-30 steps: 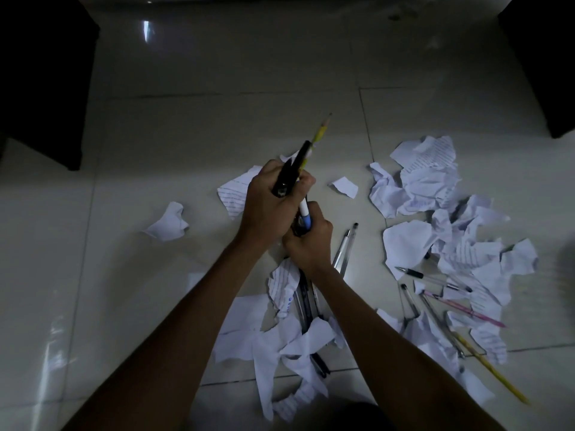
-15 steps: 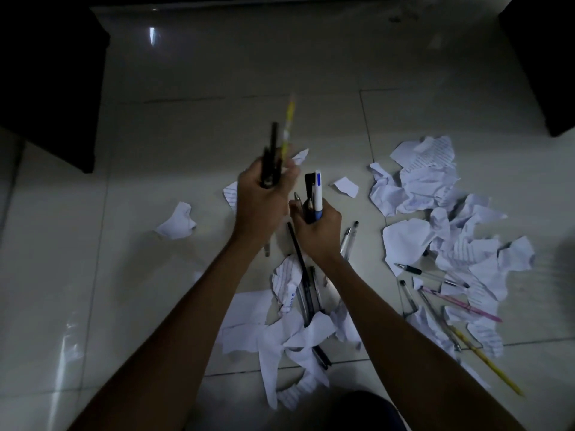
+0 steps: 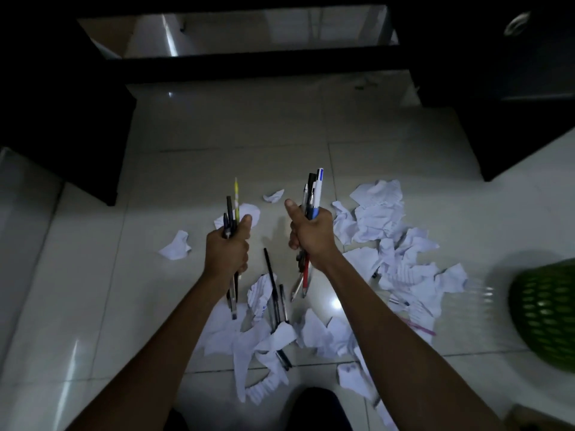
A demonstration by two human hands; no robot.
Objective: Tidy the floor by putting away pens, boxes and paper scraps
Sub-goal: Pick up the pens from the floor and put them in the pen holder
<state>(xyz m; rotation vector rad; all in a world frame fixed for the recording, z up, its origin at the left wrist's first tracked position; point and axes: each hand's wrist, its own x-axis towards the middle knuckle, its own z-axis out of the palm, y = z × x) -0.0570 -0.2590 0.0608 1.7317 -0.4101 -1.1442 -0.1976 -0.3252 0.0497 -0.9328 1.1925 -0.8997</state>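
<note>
Above littered floor [image 3: 404, 144]: left hand [image 3: 226, 250] grips pen bundle [image 3: 231, 213]; right hand [image 3: 311, 236] grips second bundle [image 3: 312, 194]; loose pens [image 3: 273, 284] between hands.

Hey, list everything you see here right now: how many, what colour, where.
loose pens: several, mostly black, floor between forearms
pink pen: one, pink, right-side scraps
paper scraps: many, white, across floor, thickest right
basket: one, green, right edge
furniture: dark, left and far sides
floor: pale tiles
left pen bundle: black and yellow, left hand
right pen bundle: black, white-blue, red, right hand
left hand: fingers round its bundle
right hand: fingers round its bundle
</note>
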